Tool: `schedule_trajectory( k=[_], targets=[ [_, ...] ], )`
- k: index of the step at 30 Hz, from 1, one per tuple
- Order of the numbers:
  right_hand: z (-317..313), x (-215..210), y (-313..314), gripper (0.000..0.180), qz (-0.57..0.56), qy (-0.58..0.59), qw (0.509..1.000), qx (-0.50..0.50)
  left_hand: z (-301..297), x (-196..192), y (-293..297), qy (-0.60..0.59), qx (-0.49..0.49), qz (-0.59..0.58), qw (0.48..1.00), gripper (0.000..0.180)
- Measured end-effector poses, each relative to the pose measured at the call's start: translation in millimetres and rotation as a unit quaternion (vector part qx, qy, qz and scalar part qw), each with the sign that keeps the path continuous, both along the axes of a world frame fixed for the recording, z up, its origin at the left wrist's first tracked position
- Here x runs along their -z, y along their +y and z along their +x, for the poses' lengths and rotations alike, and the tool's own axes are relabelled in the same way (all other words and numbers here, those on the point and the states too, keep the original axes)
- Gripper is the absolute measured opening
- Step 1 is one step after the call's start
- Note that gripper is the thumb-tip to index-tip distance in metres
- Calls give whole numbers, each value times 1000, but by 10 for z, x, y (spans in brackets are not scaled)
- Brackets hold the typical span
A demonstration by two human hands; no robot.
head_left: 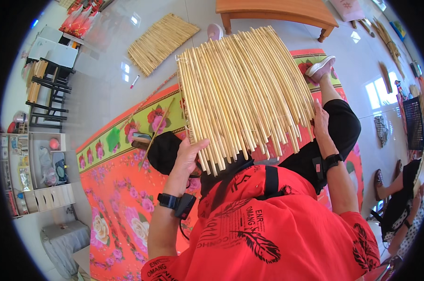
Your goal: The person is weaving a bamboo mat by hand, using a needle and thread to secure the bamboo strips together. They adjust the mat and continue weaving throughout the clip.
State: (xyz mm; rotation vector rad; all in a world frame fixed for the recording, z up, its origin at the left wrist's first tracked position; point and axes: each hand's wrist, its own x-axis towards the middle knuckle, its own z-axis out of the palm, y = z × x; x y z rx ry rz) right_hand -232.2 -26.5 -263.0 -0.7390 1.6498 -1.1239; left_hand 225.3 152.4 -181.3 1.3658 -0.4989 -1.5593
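Note:
A mat of pale yellow reed stalks (244, 89), laid side by side and tied with thin thread, is held up over my lap. Its lower edge is uneven, with stalk ends sticking out at different lengths. At the lower left corner, my left hand (191, 155) is closed on the mat, thumb on top and fingers underneath. My right hand (320, 121) grips the right edge, its fingers partly hidden behind the stalks. A thin stick (156, 133) lies by my left knee.
I sit on a red floral floor mat (113, 225). Ahead on the tiles lie a second reed mat (162, 42) and a marker pen (135, 82). A wooden bench (277, 9) stands beyond. Stools (48, 93) and shelves (52, 187) line the left; another person (401, 206) is at right.

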Motion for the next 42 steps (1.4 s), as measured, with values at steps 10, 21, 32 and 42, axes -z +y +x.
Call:
schedule_trajectory(
  k=[10,21,32,42],
  targets=[
    [9,-5,-3,50,6,-2,1000,-1,-83,-66,-107,-160,-17,-25,987,74],
    [81,-164,61,52,-8,-3,1000,8,-437,-754,-240,-697,317,-239,597,88],
    [23,-44,-6,51,-2,18,1000,3,-486,-576,-271,-681,407,-233,563,73],
    [147,-344,107,47,-11,-10,1000,-19,-1212,-86,-1015,-656,280,-266,649,70]
  ],
)
